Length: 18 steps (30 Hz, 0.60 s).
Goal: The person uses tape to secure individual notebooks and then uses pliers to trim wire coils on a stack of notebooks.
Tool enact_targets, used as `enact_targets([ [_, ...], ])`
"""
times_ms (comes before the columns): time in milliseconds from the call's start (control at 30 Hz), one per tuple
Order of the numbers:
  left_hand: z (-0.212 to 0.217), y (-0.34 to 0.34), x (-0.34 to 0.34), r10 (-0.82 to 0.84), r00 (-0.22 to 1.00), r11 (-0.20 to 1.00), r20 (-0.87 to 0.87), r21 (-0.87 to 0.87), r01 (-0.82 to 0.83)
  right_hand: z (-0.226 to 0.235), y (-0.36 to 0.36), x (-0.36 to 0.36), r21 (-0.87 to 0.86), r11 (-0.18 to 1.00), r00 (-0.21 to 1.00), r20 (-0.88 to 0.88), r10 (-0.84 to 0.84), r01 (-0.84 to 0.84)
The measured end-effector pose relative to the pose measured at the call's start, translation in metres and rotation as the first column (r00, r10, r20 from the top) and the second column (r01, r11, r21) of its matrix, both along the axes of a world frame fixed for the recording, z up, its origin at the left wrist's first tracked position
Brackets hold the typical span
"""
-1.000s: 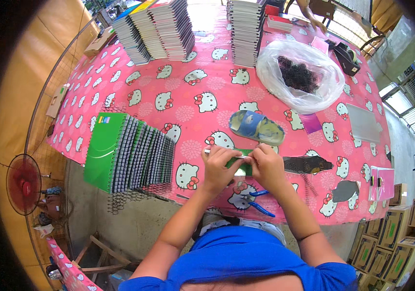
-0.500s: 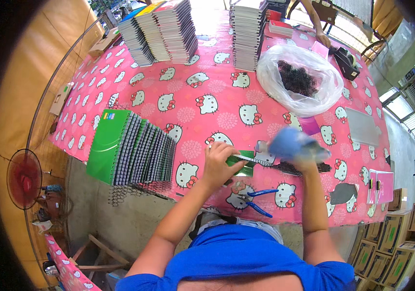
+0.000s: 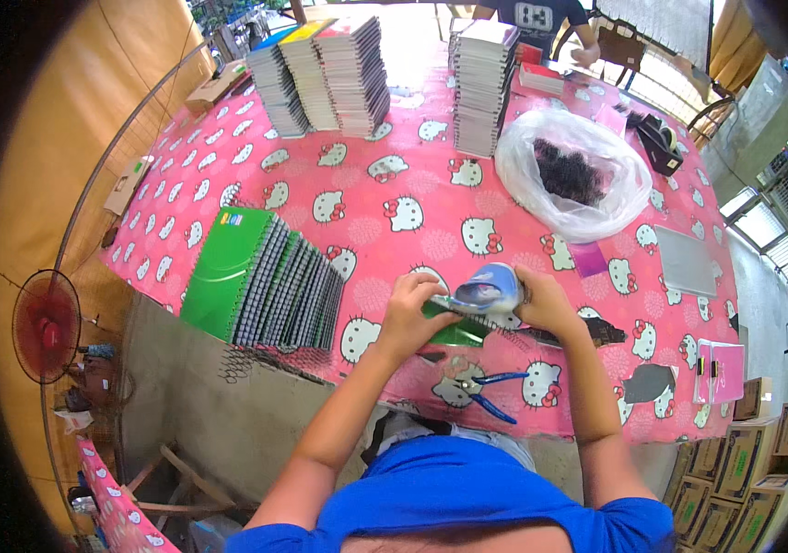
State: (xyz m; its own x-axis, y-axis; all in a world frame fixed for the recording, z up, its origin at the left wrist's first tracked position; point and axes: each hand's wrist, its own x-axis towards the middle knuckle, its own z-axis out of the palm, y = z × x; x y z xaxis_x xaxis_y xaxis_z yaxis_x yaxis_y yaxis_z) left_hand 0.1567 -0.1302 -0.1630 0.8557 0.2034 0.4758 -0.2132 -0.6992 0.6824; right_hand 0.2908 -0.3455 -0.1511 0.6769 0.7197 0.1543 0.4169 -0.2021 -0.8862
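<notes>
My left hand [image 3: 409, 311] is closed on the edge of a green-covered notebook [image 3: 458, 334], which is tilted up off the table. In my right hand [image 3: 546, 300] is a rounded blue-and-white object [image 3: 489, 288], its kind unclear, held over the notebook's right end. A wire coil [image 3: 507, 322] shows along the notebook's edge beneath it. Blue-handled pliers [image 3: 495, 394] lie with handles spread, close to the table's near edge. Beyond my right wrist rests a dark pile of black wire coils [image 3: 604, 330]. A row of green spiral notebooks [image 3: 228, 281] stands on the left.
Tall notebook stacks [image 3: 348, 78] and another stack [image 3: 481, 92] rise at the back. A plastic bag [image 3: 629, 198] holds black coils, beside a black tape dispenser [image 3: 659, 146]. Pink packets [image 3: 721, 371] lie at right. Another person [image 3: 541, 17] is across the pink patterned table [image 3: 412, 244].
My right hand has brought the blue-and-white object left and down onto the notebook's edge. My left hand keeps its grip. Across the table, the other person has come further into view.
</notes>
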Motion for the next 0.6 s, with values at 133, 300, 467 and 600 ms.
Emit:
enact_targets([
  [133, -0.016, 0.015, -0.003, 0.035, 0.999, 0.984, -0.029, -0.174, -0.039, 0.013, 0.012, 0.009, -0.082, 0.996, 0.999, 0.019, 0.047, -0.045],
  [300, -0.029, 0.025, -0.014, -0.041, 0.975, 0.778, -0.217, -0.620, -0.105, 0.014, 0.027, 0.008, 0.079, 0.997, 0.944, -0.325, 0.051, -0.026],
  [467, -0.037, 0.024, -0.011, -0.106, 0.994, 0.612, -0.022, -0.790, 0.048, 0.005, 0.040, 0.013, -0.284, 0.955, 0.984, 0.173, -0.033, 0.082],
  [600, -0.038, 0.027, -0.014, -0.148, 0.986, 0.601, -0.078, -0.799, 0.027, 0.007, 0.044, 0.007, -0.265, 0.963, 0.989, 0.126, 0.082, -0.046],
])
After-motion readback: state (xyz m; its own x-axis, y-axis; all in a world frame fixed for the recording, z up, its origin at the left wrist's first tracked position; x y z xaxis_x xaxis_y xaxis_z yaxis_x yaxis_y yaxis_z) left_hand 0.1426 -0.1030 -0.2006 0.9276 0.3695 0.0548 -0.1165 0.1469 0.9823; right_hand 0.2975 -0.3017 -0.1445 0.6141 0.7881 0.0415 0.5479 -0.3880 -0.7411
